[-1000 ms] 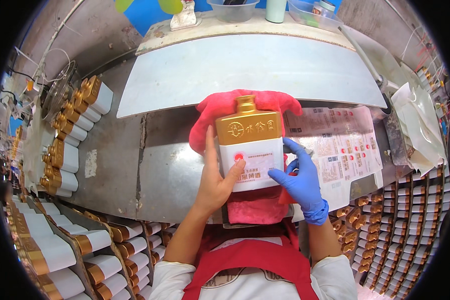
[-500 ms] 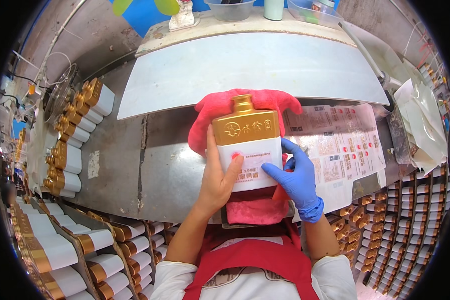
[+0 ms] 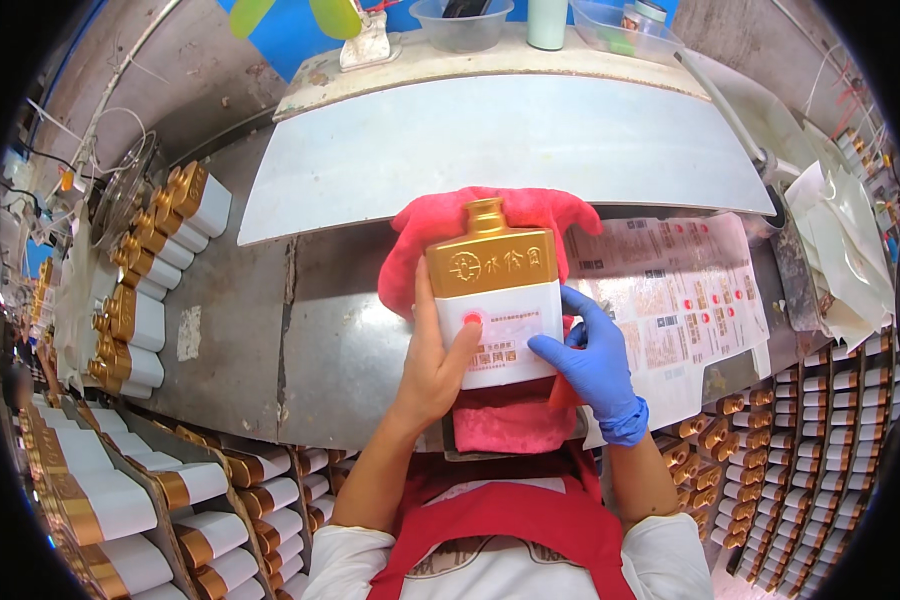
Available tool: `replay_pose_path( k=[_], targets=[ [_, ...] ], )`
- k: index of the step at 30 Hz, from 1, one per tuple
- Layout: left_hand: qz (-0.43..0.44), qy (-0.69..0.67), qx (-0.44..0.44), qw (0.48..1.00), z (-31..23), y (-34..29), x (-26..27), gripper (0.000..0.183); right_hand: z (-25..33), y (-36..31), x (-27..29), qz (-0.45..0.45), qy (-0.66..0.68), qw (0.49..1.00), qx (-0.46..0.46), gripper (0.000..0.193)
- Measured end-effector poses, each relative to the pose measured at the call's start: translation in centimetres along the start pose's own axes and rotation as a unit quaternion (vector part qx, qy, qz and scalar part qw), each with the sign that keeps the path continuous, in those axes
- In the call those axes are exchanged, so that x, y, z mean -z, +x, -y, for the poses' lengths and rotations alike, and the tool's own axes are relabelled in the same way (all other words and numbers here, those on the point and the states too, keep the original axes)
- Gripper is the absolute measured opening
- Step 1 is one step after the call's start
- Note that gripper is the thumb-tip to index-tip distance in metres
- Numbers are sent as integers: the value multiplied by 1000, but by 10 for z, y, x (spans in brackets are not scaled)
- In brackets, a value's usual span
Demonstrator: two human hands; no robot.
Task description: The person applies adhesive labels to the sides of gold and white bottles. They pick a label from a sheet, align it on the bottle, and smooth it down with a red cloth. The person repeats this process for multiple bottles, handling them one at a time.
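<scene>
A flat flask-shaped bottle, gold at the neck and shoulder and white below, lies tilted with its neck pointing away from me. Printing and a round red mark show on its white front. My bare left hand grips its left side, thumb flat on the front. At the lower right edge, my right hand, in a blue glove, holds the bottle with the thumb at its front; the other fingers are partly hidden. A bit of red material shows beneath that hand. Behind the bottle is a pink-red cloth, and a folded pink pad lies nearer me.
Printed transfer sheets lie on the dark metal table at right. A pale board spans the back. Similar bottles line the left edge. Racks of bottles flank me. White sheets pile up at far right.
The whole view has shifted slightly, so the table and bottle appear a little lower. Both hands keep their grip on the bottle, and my left thumb sits slightly lower.
</scene>
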State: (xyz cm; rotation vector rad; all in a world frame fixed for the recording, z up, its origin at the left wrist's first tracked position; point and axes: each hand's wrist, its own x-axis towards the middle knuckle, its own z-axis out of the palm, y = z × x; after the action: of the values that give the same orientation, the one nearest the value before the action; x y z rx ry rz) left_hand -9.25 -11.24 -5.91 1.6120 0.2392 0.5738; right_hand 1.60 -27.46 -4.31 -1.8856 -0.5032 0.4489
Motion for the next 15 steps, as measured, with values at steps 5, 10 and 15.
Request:
replay_pose_path(
  k=[5,10,15],
  targets=[
    [9,0,0,1000,-2,-3,5,73,2,3,1,24,56,997,-47,61],
    [20,-7,13,1000,-7,-2,4,72,6,4,0,19,24,998,-50,59],
    [19,-17,7,1000,-5,-6,8,74,6,3,0,-1,18,1000,-3,65]
  ],
)
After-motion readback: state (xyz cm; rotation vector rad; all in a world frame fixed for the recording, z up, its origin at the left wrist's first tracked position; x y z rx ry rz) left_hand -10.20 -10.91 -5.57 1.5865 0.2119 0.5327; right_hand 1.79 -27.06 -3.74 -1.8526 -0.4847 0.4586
